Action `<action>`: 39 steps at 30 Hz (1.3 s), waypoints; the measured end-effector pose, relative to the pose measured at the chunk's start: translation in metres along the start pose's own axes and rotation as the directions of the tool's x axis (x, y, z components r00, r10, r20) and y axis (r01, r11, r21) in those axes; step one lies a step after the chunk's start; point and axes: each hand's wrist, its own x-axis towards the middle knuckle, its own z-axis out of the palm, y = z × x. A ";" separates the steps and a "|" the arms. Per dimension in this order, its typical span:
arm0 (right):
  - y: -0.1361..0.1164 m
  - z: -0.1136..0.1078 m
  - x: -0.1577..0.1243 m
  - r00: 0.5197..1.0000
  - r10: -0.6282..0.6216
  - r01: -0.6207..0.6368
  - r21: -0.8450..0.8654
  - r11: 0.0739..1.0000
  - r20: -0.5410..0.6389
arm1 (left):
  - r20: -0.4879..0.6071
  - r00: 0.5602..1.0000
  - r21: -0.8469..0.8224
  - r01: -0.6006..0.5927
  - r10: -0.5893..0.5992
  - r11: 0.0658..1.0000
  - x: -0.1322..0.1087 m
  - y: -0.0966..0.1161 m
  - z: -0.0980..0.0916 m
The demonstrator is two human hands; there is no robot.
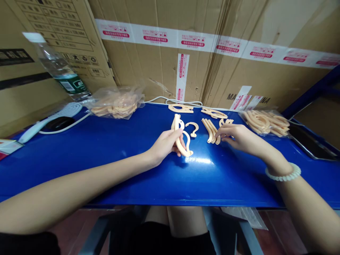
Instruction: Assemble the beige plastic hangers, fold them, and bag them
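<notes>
Near the middle, my left hand [168, 142] is closed round a cream plastic piece [182, 143] made of curved arms, held a little above the blue table. A loose cream hook [194, 129] lies just right of it. My right hand [233, 137] is at several slim curved strips [209, 130] that lie side by side; its fingertips touch the rightmost strip, and whether they grip it is unclear. Small curved pieces [225, 122] lie partly behind the right hand. Farther back lie two flat cream assemblies, one on the left [181, 108] and one on the right [214, 113].
Bags of cream parts stand at the back left [117, 104] and right [265, 122] of the blue table [106, 152]. A water bottle [63, 72], a hairbrush [53, 118] and a black mouse-like object [60, 124] are left; a phone [312, 143] is right. Cardboard [159, 67] and a white cable [159, 99] line the back.
</notes>
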 end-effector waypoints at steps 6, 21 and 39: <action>-0.010 0.003 0.001 0.999 0.035 -0.034 -0.038 0.999 0.032 | 0.000 1.000 -0.003 -0.006 0.006 1.000 0.000 0.000 0.000; -0.001 0.043 0.017 0.977 0.033 -0.037 -0.015 0.999 -0.213 | 0.113 0.992 0.068 -0.073 0.064 0.995 0.002 -0.006 -0.002; -0.069 0.046 0.014 0.923 -0.337 0.284 -0.262 0.922 -0.185 | 0.204 0.941 0.209 -0.313 0.272 0.927 -0.001 -0.021 -0.007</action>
